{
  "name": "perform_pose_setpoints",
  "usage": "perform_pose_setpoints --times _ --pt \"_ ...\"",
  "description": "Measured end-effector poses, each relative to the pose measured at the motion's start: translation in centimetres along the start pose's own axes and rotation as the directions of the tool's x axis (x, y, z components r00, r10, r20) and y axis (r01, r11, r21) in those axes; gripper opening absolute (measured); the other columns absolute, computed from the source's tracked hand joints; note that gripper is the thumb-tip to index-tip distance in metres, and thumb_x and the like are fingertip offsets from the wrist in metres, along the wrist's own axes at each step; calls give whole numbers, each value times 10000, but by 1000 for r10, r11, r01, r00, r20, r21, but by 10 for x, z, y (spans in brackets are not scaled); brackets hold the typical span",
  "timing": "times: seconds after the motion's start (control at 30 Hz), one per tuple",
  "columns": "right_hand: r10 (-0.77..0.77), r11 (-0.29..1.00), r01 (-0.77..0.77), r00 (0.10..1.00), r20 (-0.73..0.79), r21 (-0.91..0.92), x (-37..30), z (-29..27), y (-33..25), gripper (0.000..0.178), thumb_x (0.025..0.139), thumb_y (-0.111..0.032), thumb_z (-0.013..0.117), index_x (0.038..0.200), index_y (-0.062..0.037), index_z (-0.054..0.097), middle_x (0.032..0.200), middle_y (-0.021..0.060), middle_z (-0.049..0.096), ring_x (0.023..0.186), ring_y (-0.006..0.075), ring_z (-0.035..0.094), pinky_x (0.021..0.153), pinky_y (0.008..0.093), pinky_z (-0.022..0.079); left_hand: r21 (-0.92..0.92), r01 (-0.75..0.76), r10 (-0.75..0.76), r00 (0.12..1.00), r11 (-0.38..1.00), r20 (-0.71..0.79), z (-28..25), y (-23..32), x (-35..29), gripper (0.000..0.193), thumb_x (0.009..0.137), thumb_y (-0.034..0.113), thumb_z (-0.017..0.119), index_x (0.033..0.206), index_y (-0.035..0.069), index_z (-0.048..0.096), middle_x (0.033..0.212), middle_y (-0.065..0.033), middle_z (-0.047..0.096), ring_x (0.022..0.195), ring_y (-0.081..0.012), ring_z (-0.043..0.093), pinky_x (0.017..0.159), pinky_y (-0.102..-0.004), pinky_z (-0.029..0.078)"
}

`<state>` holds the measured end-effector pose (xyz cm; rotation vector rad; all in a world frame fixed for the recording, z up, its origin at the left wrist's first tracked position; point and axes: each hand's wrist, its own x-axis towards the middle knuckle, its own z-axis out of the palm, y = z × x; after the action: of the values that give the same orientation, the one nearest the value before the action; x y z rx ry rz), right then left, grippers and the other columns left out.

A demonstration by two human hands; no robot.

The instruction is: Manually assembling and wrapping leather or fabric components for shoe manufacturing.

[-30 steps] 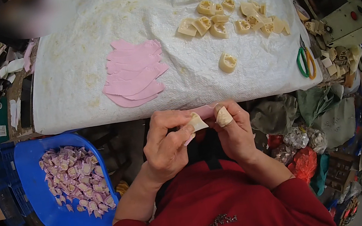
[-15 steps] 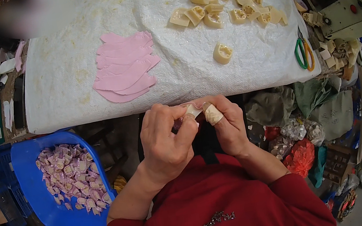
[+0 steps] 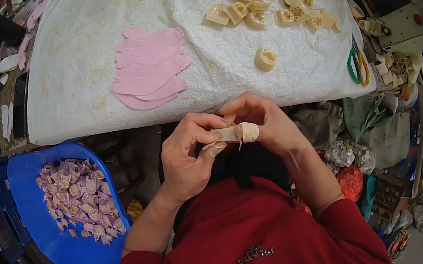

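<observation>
In front of the table's near edge my two hands meet over a small cream block with a pink strip (image 3: 228,134) along it. My left hand (image 3: 185,156) pinches its left end between thumb and fingers. My right hand (image 3: 277,125) is closed at the other end, its thumb wrapped in beige tape and its index finger bent over the top. The fingers hide most of the piece. On the table ahead lie overlapping pink cut pieces (image 3: 149,66), thin and flat. One cream hollow block, shaped like a shoe heel (image 3: 265,58), stands apart, nearer than the rest.
Several more cream blocks (image 3: 255,21) cluster at the table's far right. Green-and-orange-handled scissors (image 3: 357,65) lie by the right edge of the white sheet (image 3: 80,93). A blue tub (image 3: 70,259) at my left holds many pink-and-cream pieces (image 3: 78,195). Bags and scraps crowd the right.
My right hand has turned, its index finger lifting over the piece and its taped thumb now pointing left. My left hand has shifted slightly right. The view has moved a little.
</observation>
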<state>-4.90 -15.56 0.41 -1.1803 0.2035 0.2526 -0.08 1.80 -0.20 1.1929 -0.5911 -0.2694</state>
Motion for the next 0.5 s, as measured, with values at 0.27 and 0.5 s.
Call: perform_pose_setpoints --times 0.27,0.5 --pt "88 995 -85 994 66 -57 13 -4 -14 334 723 -54 727 994 7 541 873 91 630 704 140 611 575 250 499 474 -203 123 973 857 194 -6 3 8 153 777 -33 680 786 15 534 889 -121 600 783 -162 589 649 -255 470" --pt "-171 947 162 985 -8 -276 12 -1 3 383 940 -304 539 1207 -29 526 930 66 647 854 128 591 766 263 464 127 94 -78 989 987 -126 5 -3 5 143 806 -13 660 918 -14 570 931 -99 622 820 -142 602 724 -265 500"
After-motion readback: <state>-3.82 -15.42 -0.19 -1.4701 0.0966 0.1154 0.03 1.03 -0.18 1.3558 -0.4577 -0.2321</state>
